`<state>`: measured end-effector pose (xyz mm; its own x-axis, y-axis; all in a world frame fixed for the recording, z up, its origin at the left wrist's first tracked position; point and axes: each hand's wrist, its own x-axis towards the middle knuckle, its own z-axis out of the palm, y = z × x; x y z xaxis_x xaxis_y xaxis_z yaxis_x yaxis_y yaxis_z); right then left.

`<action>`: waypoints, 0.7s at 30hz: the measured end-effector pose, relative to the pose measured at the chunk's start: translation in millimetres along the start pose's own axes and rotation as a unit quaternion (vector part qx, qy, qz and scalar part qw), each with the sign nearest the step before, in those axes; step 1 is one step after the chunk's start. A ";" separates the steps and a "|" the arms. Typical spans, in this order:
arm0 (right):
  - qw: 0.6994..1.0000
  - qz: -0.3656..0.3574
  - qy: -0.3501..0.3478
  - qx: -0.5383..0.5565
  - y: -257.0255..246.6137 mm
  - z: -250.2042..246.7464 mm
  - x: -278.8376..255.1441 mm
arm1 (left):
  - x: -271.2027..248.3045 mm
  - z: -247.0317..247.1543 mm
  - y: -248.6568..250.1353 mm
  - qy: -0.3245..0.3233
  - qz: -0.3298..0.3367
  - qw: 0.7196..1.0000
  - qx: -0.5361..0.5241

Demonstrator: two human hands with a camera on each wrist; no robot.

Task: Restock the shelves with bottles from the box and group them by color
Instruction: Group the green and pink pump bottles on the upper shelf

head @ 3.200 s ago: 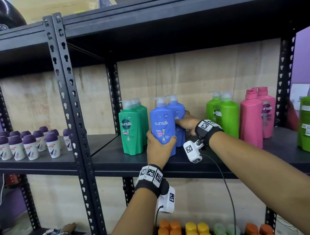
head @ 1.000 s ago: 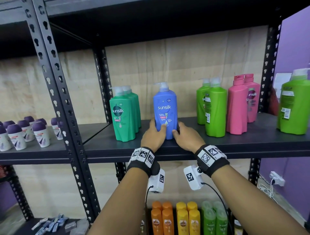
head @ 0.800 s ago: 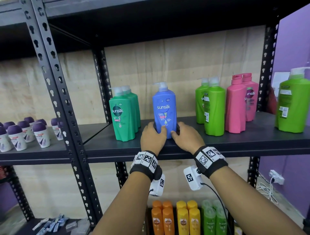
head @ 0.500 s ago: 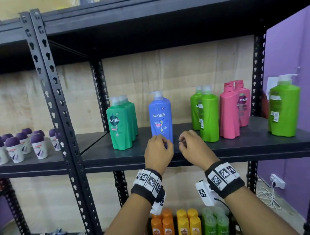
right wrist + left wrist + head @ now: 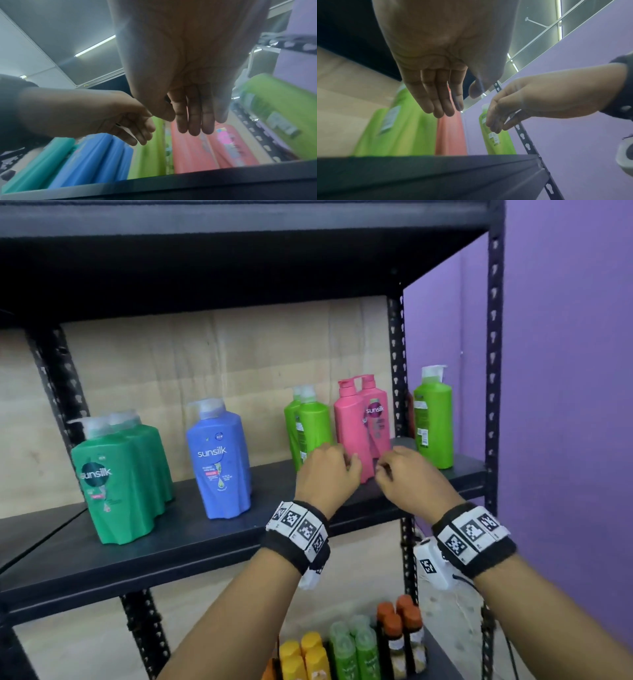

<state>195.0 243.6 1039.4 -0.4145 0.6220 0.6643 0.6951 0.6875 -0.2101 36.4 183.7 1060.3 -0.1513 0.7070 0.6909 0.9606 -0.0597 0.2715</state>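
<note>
On the black shelf (image 5: 191, 546) stand dark green bottles (image 5: 116, 481), a blue bottle (image 5: 221, 460), light green bottles (image 5: 310, 426), pink bottles (image 5: 363, 422) and a lone light green bottle (image 5: 433, 419) at the far right. My left hand (image 5: 346, 463) and right hand (image 5: 387, 470) hover side by side just in front of the pink bottles, touching none. In the wrist views the left hand (image 5: 440, 102) and the right hand (image 5: 193, 121) hold nothing, fingers relaxed. The box is out of view.
A purple wall (image 5: 565, 405) closes the right side beyond the perforated upright (image 5: 493, 371). The shelf above (image 5: 239, 251) hangs low over the bottles. A lower shelf holds small yellow (image 5: 305, 655), green (image 5: 352, 645) and orange-capped bottles (image 5: 397, 631).
Both hands let go of the blue bottle and moved right along the shelf to the pink bottles. The view swung right with them.
</note>
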 end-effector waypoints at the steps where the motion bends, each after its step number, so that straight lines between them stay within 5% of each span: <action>1: 1.000 0.011 0.008 -0.003 11.4 -5.2 0.1 | 7.4 3.6 7.1 0.003 0.008 1.000 -0.009; 8: 0.988 0.131 0.087 0.006 84.9 -46.2 17.5 | 67.5 6.3 37.5 0.064 0.039 0.997 -0.025; 14: 0.976 0.179 0.084 0.087 116.7 -63.5 66.6 | 102.7 21.2 51.4 0.021 -0.051 0.997 -0.052; 21: 0.967 0.179 0.062 0.170 141.4 -42.4 101.9 | 111.1 39.3 56.9 0.110 -0.135 0.971 -0.161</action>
<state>275.9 388.3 1107.8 -0.0954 0.8082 0.5811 0.5392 0.5327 -0.6523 83.4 286.5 1126.2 -0.4683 0.5622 0.6816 0.7616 -0.1342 0.6340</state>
